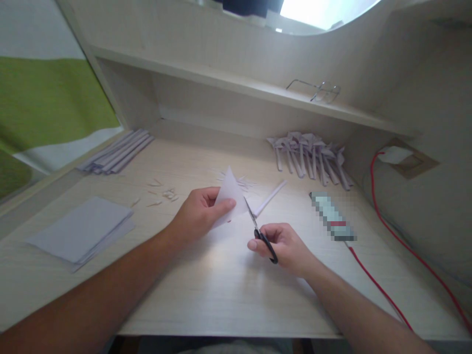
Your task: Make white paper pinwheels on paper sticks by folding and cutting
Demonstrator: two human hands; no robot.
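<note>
White paper sat mid-frame, pinched between thumb and fingers of the left hand. Right hand, lower and right of centre frame, had fingers curled round the handles of the scissors; blade tips were at the paper's right edge, contact unclear. My read: clean cut wanted a taut sheet, square blades, left thumb clear of the line.

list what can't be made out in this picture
All in the head view:
Left hand: some fingers hidden behind the held paper.
Scissors: too fine to tell whether the tips touch the paper.
Thin slips: too small to count; the paper may cover some.
Phone: screen unreadable, pixelated.
Wall cable: cut off by the right edge.
Dark object: cut off by the top edge.
</note>
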